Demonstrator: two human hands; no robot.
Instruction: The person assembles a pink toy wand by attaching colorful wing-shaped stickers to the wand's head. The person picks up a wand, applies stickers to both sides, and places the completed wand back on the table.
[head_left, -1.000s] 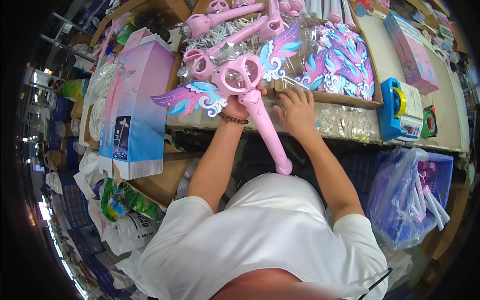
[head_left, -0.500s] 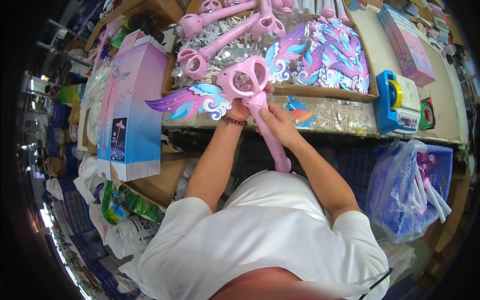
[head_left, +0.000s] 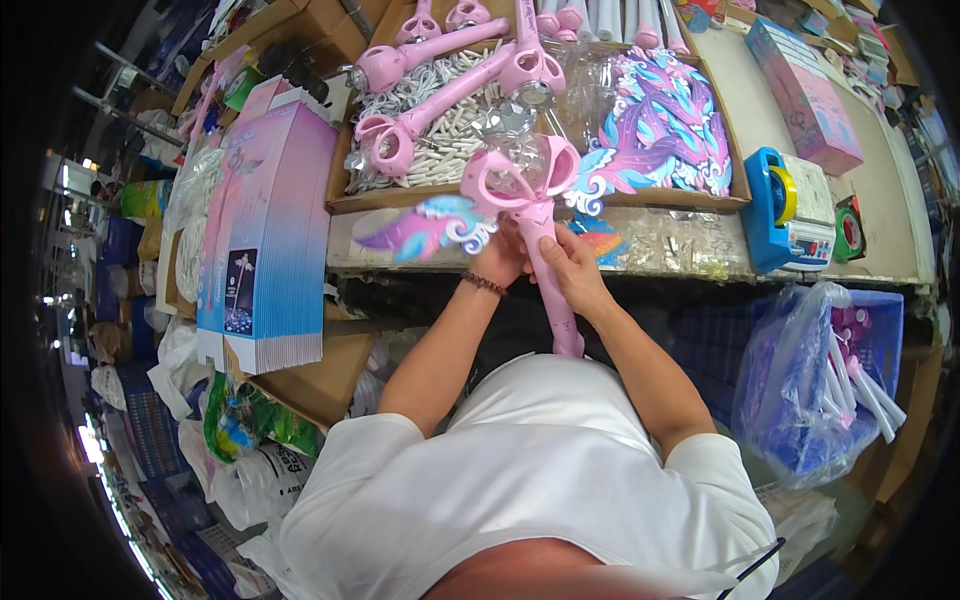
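Note:
A pink toy wand [head_left: 528, 195] with a ring-shaped head stands almost upright over the table edge. My right hand [head_left: 572, 268] is wrapped around its handle just under the head. My left hand [head_left: 500, 258], with a bead bracelet on the wrist, holds the base of a pastel wing piece [head_left: 425, 226] that juts left from the wand's head. A second wing [head_left: 603, 172] shows on the wand's right side.
A cardboard tray [head_left: 345, 200] holds several pink wands [head_left: 425, 55], white sticks and a pile of coloured wings [head_left: 665, 130]. A stack of flat pink-blue boxes [head_left: 265, 235] stands at left. A blue tape dispenser [head_left: 790, 210] sits at right, a bag of white tubes [head_left: 830, 380] below it.
The wand has swung from lying tilted to nearly upright and shifted right. Both hands have closed in on its neck, the left one at the wing.

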